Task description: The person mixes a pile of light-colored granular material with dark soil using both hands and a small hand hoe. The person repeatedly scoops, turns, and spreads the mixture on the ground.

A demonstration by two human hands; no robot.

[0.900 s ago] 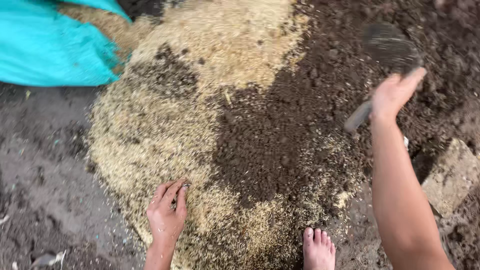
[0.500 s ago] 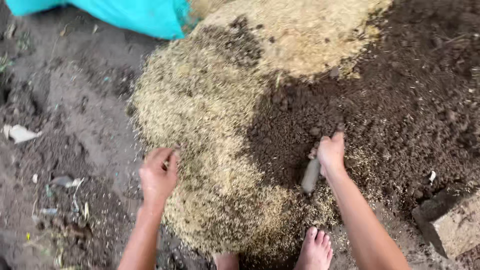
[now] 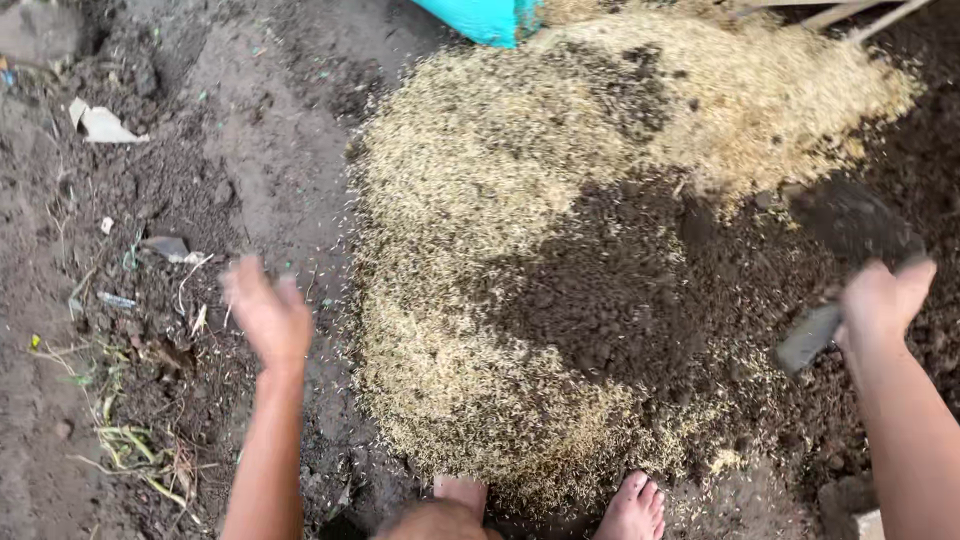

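My right hand (image 3: 880, 300) is at the right edge of the frame, fingers wrapped tight around the grey handle of a hand trowel (image 3: 835, 270). The trowel's dark blade points up and to the left, above my knuckles, and it blends into the dark soil (image 3: 600, 290) behind it, so I cannot tell whether it carries anything.

My left hand (image 3: 265, 310) is in the lower left of the frame, blurred, over the bare dirt ground (image 3: 250, 120) just left of the heap. It holds nothing; the fingers look loosely spread, though the blur keeps me from telling how far.

Between my hands lies a broad heap of pale yellow rice husks (image 3: 470, 170), filling the centre and upper right of the frame. The dark soil sits in a patch in the middle of it and runs on to the right, and the two are mingled where they meet.

My bare toes (image 3: 630, 510) show at the bottom edge, touching the near rim of the heap. A turquoise sack (image 3: 485, 18) pokes in at the top centre. A scrap of pale litter (image 3: 100, 123) lies in the upper left, and dry grass stems (image 3: 130, 440) in the lower left.
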